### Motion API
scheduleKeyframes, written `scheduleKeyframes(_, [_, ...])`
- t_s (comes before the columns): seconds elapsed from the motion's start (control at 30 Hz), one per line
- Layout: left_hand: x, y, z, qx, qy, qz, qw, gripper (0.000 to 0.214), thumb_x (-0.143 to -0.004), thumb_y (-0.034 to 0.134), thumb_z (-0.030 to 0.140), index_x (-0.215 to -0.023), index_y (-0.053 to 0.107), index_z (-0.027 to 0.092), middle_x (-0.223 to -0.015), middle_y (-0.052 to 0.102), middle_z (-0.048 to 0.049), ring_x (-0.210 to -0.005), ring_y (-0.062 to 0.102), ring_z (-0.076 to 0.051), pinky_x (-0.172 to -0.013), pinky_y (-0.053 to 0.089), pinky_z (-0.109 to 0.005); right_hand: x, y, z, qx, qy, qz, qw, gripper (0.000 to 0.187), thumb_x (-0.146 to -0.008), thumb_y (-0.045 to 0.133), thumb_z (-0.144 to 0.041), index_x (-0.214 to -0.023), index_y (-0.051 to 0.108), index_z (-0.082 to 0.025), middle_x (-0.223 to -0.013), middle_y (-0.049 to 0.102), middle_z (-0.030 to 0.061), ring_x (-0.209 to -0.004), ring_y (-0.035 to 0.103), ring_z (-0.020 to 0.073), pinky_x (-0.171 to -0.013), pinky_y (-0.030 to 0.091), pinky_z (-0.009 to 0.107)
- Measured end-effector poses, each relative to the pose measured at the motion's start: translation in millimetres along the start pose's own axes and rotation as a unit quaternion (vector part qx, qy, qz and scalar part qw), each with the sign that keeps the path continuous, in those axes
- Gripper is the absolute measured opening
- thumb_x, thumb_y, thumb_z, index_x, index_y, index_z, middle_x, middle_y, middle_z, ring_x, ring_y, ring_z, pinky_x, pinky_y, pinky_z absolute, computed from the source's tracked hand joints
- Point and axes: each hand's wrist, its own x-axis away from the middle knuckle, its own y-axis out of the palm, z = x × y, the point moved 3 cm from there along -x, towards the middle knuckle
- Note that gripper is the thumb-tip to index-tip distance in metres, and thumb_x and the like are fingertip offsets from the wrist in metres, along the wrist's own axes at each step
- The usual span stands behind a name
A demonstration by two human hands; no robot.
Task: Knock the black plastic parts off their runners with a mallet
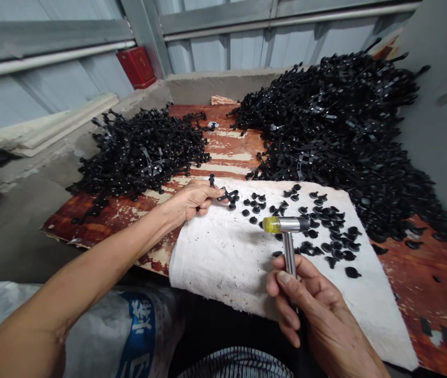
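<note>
My left hand (pixel 199 198) is closed on a black plastic sprue (pixel 228 197) with small round knobs, at the back left of a white cloth (pixel 215 262). Its fingers pinch one part, and more of it sticks out to the right and above. In my right hand (pixel 305 296) is a small mallet (pixel 289 231), held by the handle with the head raised over the cloth. One face of the head is yellow, the other dark, and the middle is shiny metal. Small black round parts (pixel 337 244) lie scattered on the cloth under and beyond the mallet.
A heap of black sprues (pixel 140 149) stands at the back left of the worn red-brown board (pixel 231 142). A larger black heap (pixel 333 115) rises at the back right beside a grey panel (pixel 444 121). A red box (pixel 136 68) sits by the wall; a white sack (pixel 97 325) lies at lower left.
</note>
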Motion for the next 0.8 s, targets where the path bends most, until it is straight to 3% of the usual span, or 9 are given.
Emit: scheduleKeyframes(0.8, [5.7, 4.7, 4.8, -0.017, 0.007, 0.025, 1.000, 0.022, -0.080, 0.062, 0.002, -0.062, 0.054, 0.012, -0.061, 0.069, -0.0067, -0.028, 0.025, 0.001, -0.028, 0.016, -0.015, -0.8, -0.7, 2.2, 0.003, -0.001, -0.004, 1.000, 0.033, -0.078, 0.076, -0.043, -0.095, 0.058, -0.020, -0.070, 0.060, -0.0018, -0.041, 0.036, 0.0030, -0.031, 0.036, 0.013])
